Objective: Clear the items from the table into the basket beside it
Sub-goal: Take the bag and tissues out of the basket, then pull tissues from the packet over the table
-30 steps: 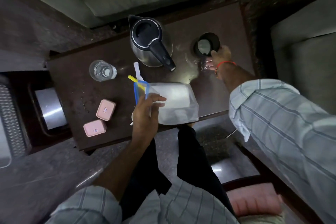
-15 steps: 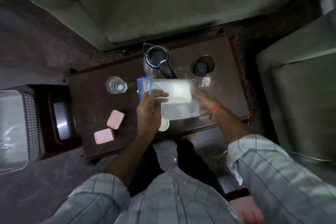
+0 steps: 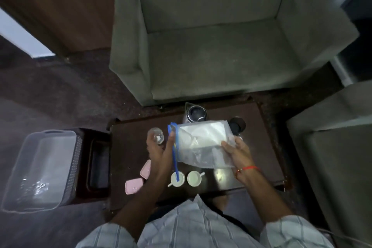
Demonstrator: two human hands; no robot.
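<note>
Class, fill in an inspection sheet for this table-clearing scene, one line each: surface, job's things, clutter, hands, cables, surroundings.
Surface: dark wooden table, with crumbs and a shiny patch near its front edge.
Job's things: zip bag held above the table; kettle, glass, dark cup, two pink boxes, two white cups on the table; clear basket beside it, on the left.
Clutter: nothing seen beyond the crumbs.
Hands: left hand at the bag's blue zip end; right hand grips its other end.
Cables: thin cord at lower right.
Surroundings: grey armchair behind the table, carpet, wooden door.
</note>
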